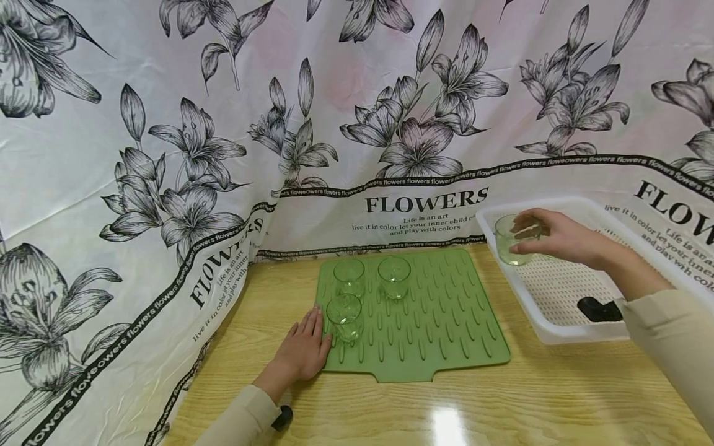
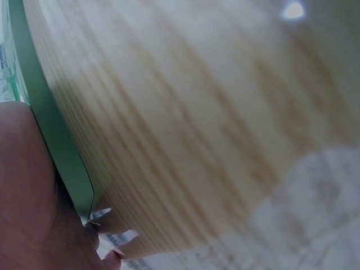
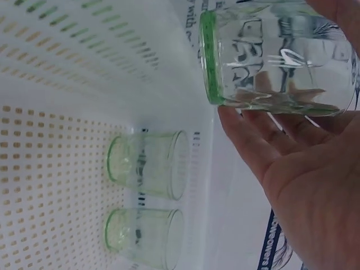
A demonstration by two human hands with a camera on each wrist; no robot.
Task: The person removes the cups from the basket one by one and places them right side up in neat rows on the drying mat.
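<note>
My right hand point(image 1: 563, 238) grips a clear, green-tinted drinking glass point(image 1: 515, 240) over the left side of a white plastic basket point(image 1: 563, 334). In the right wrist view, fingers and thumb are round the glass point(image 3: 275, 62). Two similar glasses, a nearer glass point(image 3: 143, 239) and another glass point(image 3: 149, 163), stand in the basket. With fingers straight, my left hand point(image 1: 304, 353) rests at the left edge of a green ridged drying mat point(image 1: 446, 310). Three glasses stand on the mat: a front glass point(image 1: 346, 319), a back left glass point(image 1: 349, 279) and a back right glass point(image 1: 394, 279).
The wooden table point(image 1: 334, 409) runs in front of the mat. A flower-printed curtain point(image 1: 312, 124) hangs behind and along the left side. The basket stands just right of the mat, its walls raised above the table.
</note>
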